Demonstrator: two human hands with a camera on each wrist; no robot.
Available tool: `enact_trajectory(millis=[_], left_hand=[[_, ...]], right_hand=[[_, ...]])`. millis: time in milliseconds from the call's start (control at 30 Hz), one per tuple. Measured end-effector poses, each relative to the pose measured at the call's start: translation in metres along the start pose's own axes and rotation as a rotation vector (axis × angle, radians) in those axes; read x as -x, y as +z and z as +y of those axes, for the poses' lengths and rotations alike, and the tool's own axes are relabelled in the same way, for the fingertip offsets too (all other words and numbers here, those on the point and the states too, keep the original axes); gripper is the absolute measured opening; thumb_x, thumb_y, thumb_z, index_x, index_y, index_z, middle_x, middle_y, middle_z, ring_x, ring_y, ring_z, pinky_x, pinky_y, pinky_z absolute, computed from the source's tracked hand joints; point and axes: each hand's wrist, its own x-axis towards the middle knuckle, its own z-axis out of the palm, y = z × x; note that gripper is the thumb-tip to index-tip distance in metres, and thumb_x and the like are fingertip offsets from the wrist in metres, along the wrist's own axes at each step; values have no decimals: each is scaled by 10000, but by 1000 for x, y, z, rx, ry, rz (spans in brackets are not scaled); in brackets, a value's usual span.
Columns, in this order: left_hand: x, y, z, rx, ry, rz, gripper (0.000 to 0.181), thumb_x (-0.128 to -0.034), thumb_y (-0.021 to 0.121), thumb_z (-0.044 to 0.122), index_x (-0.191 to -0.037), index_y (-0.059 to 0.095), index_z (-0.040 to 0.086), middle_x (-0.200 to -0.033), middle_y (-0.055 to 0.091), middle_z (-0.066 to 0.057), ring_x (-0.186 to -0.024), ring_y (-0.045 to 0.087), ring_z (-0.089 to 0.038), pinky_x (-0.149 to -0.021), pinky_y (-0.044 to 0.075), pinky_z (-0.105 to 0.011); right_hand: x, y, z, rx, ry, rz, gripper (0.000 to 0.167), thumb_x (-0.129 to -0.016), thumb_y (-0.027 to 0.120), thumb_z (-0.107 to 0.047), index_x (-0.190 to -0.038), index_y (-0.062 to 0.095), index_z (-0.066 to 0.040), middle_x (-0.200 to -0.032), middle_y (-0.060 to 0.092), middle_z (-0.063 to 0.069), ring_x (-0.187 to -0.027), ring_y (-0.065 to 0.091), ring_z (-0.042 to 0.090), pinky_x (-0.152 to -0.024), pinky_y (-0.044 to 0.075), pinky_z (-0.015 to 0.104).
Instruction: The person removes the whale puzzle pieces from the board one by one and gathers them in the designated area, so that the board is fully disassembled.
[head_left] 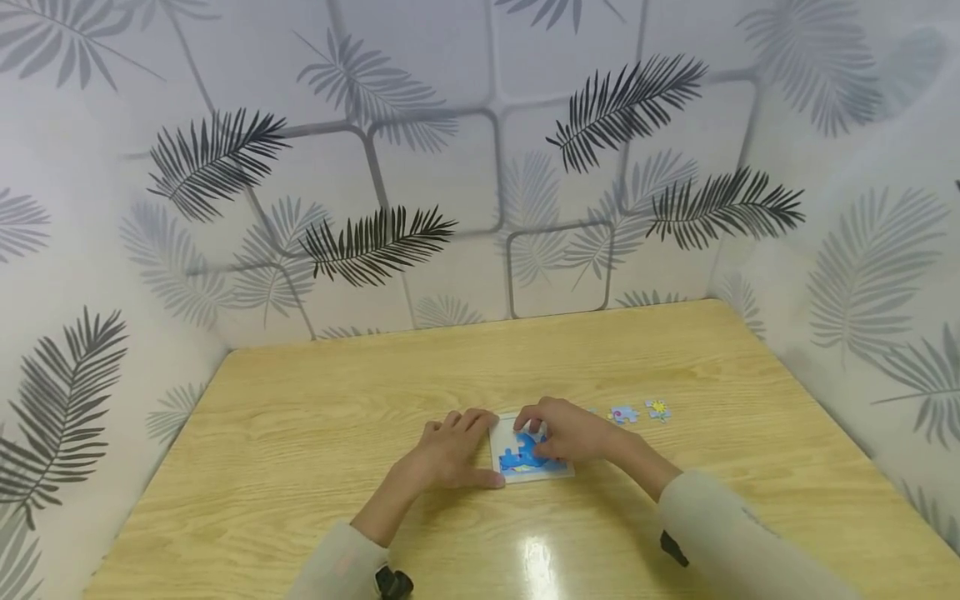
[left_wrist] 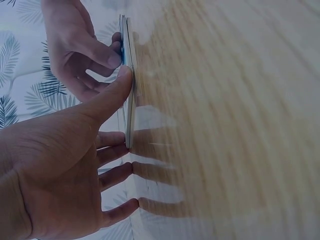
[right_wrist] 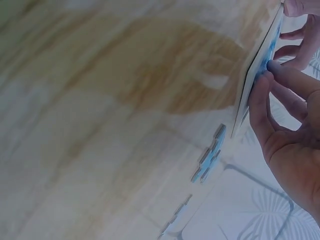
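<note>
A jigsaw board [head_left: 536, 477] with a pale frame lies flat on the table, partly filled with blue puzzle pieces [head_left: 512, 460]. My left hand [head_left: 453, 454] spans the board's left side. Its thumb touches the near left corner, and the index finger reaches the far left corner. In the left wrist view, the other fingertips [left_wrist: 135, 202] of that hand rest on the table. Over the board's right part, my right hand [head_left: 573, 429] pinches a blue puzzle piece [right_wrist: 260, 75] against the board between thumb and fingers. That hand hides much of the piece.
Loose puzzle pieces lie in a row right of the board: a light blue one with a pink swirl [head_left: 622, 414] and one with a yellow sun [head_left: 657, 409]. The wooden table [head_left: 337, 400] meets a leaf-patterned wall [head_left: 465, 275] at its back edge.
</note>
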Motion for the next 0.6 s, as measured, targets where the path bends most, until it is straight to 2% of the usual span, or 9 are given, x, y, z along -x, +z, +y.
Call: enact_trajectory(millis=[100, 367, 600], left_hand=[[1, -2, 3, 8, -1, 3, 889, -899, 742, 597, -1588, 365, 182, -1634, 361, -64, -1461, 359, -352, -1124, 302, -661], [2, -3, 4, 8, 3, 2, 895, -901, 742, 593, -1594, 363, 172, -1639, 356, -68, -1464, 355, -359, -1124, 301, -669], [1, -1, 2, -1, 10, 13, 900, -899, 741, 599, -1596, 365, 172, -1635, 363, -68, -1464, 361, -359, -1116, 316, -668]], right_hand=[[-1, 0, -1, 20, 2, -1, 302, -925, 753, -21, -1215, 686, -73, -1138, 638, 133, -982, 605, 236, -816, 534, 352], [-1, 3, -3, -22, 8, -5, 300, -931, 730, 26, -1177, 614, -101, -1145, 553, 164, -1016, 572, 249, -853, 535, 411], [-1, 3, -3, -1, -11, 7, 306, -918, 738, 38, -1185, 666, -94, -1086, 534, 116, -1004, 563, 239, -819, 531, 374]])
